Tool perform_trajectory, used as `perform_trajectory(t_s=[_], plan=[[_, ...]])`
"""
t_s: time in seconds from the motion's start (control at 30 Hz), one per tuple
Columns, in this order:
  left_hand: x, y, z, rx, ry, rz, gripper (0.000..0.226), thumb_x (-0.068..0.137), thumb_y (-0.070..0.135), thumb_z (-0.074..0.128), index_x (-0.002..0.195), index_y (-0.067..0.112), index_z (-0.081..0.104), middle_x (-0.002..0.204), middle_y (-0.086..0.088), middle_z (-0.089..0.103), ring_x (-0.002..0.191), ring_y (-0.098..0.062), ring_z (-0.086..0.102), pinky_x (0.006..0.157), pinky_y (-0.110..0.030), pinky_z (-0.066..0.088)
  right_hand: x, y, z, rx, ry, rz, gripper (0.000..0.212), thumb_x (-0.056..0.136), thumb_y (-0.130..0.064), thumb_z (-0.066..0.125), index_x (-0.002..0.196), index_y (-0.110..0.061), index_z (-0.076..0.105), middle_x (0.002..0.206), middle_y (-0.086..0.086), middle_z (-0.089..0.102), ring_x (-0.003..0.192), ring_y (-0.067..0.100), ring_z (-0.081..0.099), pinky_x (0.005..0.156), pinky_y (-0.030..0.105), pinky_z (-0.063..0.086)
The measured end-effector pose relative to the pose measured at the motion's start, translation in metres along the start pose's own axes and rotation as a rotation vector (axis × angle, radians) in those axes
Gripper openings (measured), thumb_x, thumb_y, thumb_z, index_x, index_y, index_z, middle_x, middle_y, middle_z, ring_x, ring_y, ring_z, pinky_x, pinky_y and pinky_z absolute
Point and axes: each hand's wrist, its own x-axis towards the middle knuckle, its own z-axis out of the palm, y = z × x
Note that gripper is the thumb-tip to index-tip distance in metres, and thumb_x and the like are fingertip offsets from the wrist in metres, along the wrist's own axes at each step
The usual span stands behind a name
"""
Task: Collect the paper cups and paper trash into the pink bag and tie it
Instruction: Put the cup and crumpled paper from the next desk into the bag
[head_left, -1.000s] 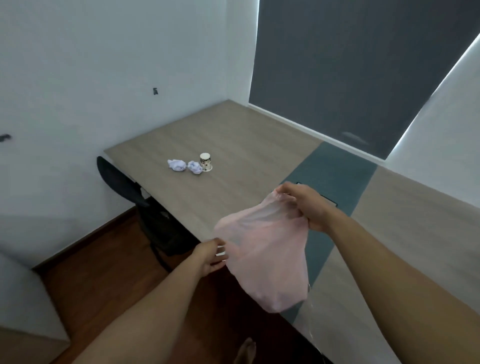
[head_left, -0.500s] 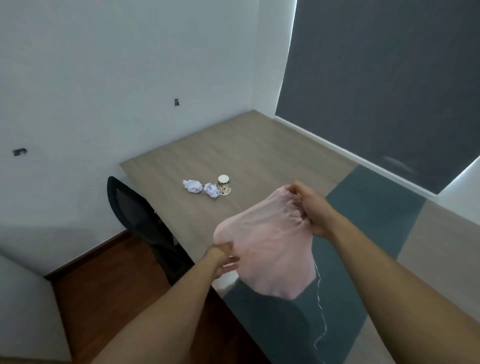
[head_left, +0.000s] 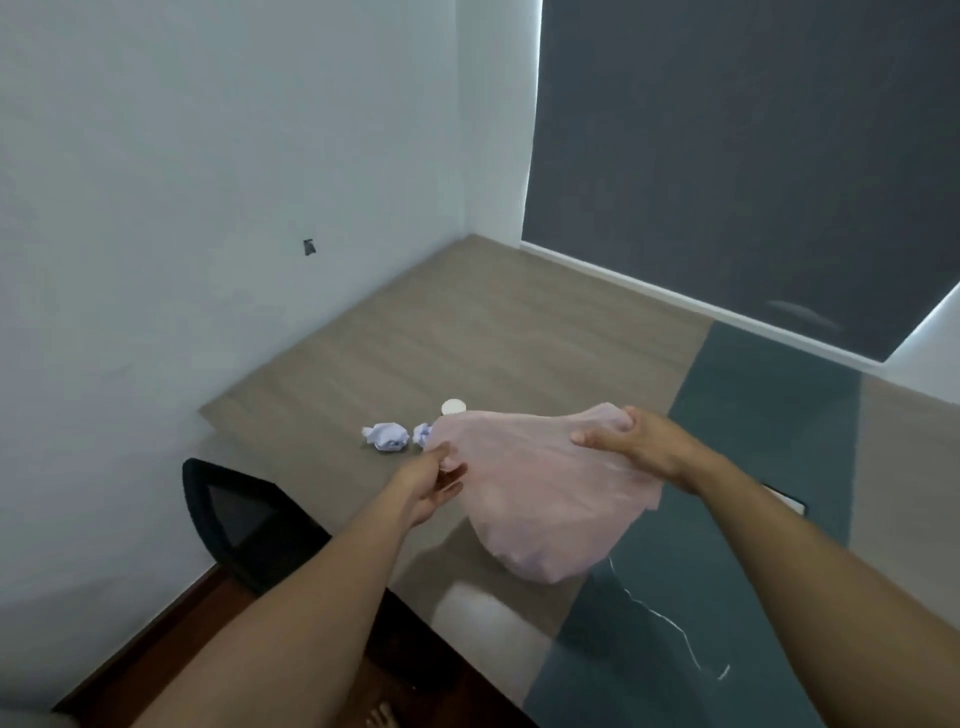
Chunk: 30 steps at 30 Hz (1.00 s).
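- A thin, translucent pink plastic bag (head_left: 540, 499) is held in the air between both hands, above the near edge of the grey wood-grain table (head_left: 467, 332). Its upper edge is stretched roughly from 9 to 3 o'clock, and its body sags toward 6 o'clock.
- The bag's rim is pinched at the 9 o'clock end by the left hand (head_left: 431, 488), thumb against fingers. At the 3 o'clock end a bunched part of the rim is gripped by the curled right hand (head_left: 623, 441).
- Whether the bag's mouth is spread open cannot be told.
- The trash is found on the table just beyond the bag.
- A small white paper cup (head_left: 453, 406) stands at 12 o'clock from the left hand; only its pale round top shows over the bag's edge.
- A small crumpled white paper ball (head_left: 422, 434) lies at 11 o'clock, just beside the bag's left corner.
- A larger crumpled white paper ball (head_left: 385, 435) lies at 10 o'clock, near the smaller one.
- The three pieces form a short row running 9 to 3 o'clock, roughly parallel to the bag's upper edge.
- The left hand is judged the nearer to all three. The right hand is kept well apart from them, with the bag in between.
- The coming move is judged to call for one hand to be freed, and the left is better placed for reaching.
- A black mesh-backed chair (head_left: 244, 525) is seen at 8 o'clock from the left hand, against the table's edge.
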Motion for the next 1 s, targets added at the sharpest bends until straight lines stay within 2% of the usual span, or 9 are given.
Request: perform_trajectory(t_s=[0.1,0.17,0.27,0.4,0.57,0.7,0.8,0.9,1.0], plan=[[0.031,0.042,-0.025,0.047,-0.020,-0.029,0.010,0.105,0.015,0.066,0.114,0.014,0.070,0.106,-0.010,0.070,0.090,-0.022,0.067,0.100,-0.044,0.059,0.032,-0.003,0.020,-0.112,0.144,0.130,0.044,0.089,-0.059,0.083,0.091,-0.015,0.078,0.095,0.010,0.079,0.080,0.026,0.071,0.073,0.038,0.058],[0.051,0.067,-0.037,0.092,-0.083,-0.015,0.016,0.101,0.004,0.066,0.112,0.009,0.075,0.086,-0.008,0.068,0.069,-0.014,0.060,0.090,-0.037,0.063,0.048,-0.011,0.030,-0.085,0.247,0.212,0.043,0.098,-0.049,0.075,0.096,-0.006,0.079,0.102,0.017,0.077,0.084,0.033,0.069,0.077,0.043,0.057],[0.066,0.090,-0.048,0.206,-0.197,0.018,0.022,0.102,0.000,0.062,0.117,0.007,0.075,0.061,0.003,0.058,0.045,-0.005,0.046,0.058,-0.021,0.058,0.058,-0.024,0.046,-0.011,0.356,0.326,0.064,0.102,-0.060,0.066,0.117,0.002,0.074,0.108,0.017,0.066,0.091,0.038,0.063,0.076,0.040,0.050],[0.090,0.101,-0.068,0.372,-0.223,0.047,0.037,0.096,0.016,0.080,0.129,0.004,0.071,0.100,-0.008,0.075,0.067,-0.011,0.065,0.051,-0.022,0.054,0.067,-0.037,0.062,0.078,0.449,0.477,0.093,0.090,-0.086,0.057,0.124,-0.001,0.071,0.121,0.022,0.069,0.101,0.044,0.068,0.082,0.044,0.057],[0.112,0.104,-0.088,0.652,-0.358,0.036,0.048,0.086,0.046,0.089,0.114,0.009,0.077,0.071,0.008,0.052,0.055,-0.010,0.025,0.040,-0.018,0.022,0.063,-0.032,0.061,0.085,0.552,0.574,0.103,0.088,-0.087,0.059,0.138,0.002,0.069,0.139,0.024,0.069,0.121,0.047,0.067,0.104,0.052,0.057],[0.115,0.100,-0.084,0.792,-0.295,0.123,0.045,0.093,0.058,0.077,0.101,0.013,0.081,0.067,0.006,0.042,0.054,-0.011,0.032,0.046,-0.023,0.022,0.052,-0.024,0.061,0.213,0.408,0.426,0.067,0.087,-0.071,0.079,0.113,-0.009,0.081,0.114,0.013,0.081,0.099,0.035,0.075,0.080,0.040,0.058],[0.123,0.093,-0.073,0.805,-0.100,0.156,0.036,0.106,0.047,0.063,0.099,0.013,0.072,0.069,-0.001,0.052,0.057,-0.016,0.044,0.048,-0.022,0.038,0.044,-0.027,0.070,0.363,0.208,0.354,0.048,0.084,-0.058,0.088,0.107,-0.016,0.084,0.097,0.006,0.084,0.073,0.018,0.074,0.063,0.028,0.053],[0.143,0.085,-0.066,0.639,0.071,-0.030,0.031,0.109,0.038,0.054,0.121,0.015,0.070,0.108,-0.011,0.072,0.096,-0.032,0.071,0.086,-0.044,0.064,0.052,-0.031,0.081,0.462,0.056,0.346,0.051,0.084,-0.062,0.087,0.113,-0.020,0.085,0.101,0.004,0.083,0.080,0.022,0.073,0.067,0.030,0.057],[0.163,0.078,-0.059,0.518,0.145,-0.118,0.039,0.109,0.027,0.058,0.142,0.006,0.063,0.125,-0.017,0.070,0.102,-0.037,0.072,0.082,-0.045,0.063,0.065,-0.032,0.088,0.506,-0.081,0.362,0.061,0.084,-0.063,0.085,0.123,-0.016,0.082,0.110,0.010,0.084,0.092,0.032,0.079,0.081,0.039,0.062]])
